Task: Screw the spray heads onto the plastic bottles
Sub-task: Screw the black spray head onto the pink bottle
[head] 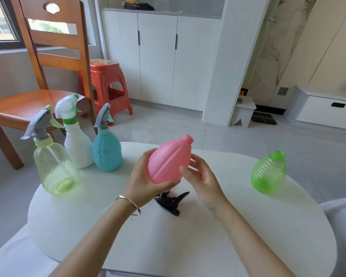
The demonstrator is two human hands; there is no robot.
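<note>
Pink bottle (168, 160), uncapped, held tilted above the white table (188, 240), open neck pointing up and away. The left hand (142, 180) grasps its lower end, fingers wrapped around the base. The right hand (202, 176) holds its right side lightly, thumb on the front and loosely bent fingers behind. Directly below the pink bottle, a black spray head (171, 202) lies on its side. Well to its right stands an uncapped green bottle (269, 172). To its left stand the blue bottle (107, 154), white bottle (78, 146) and clear bottle (55, 166), each with a spray head fitted.
</note>
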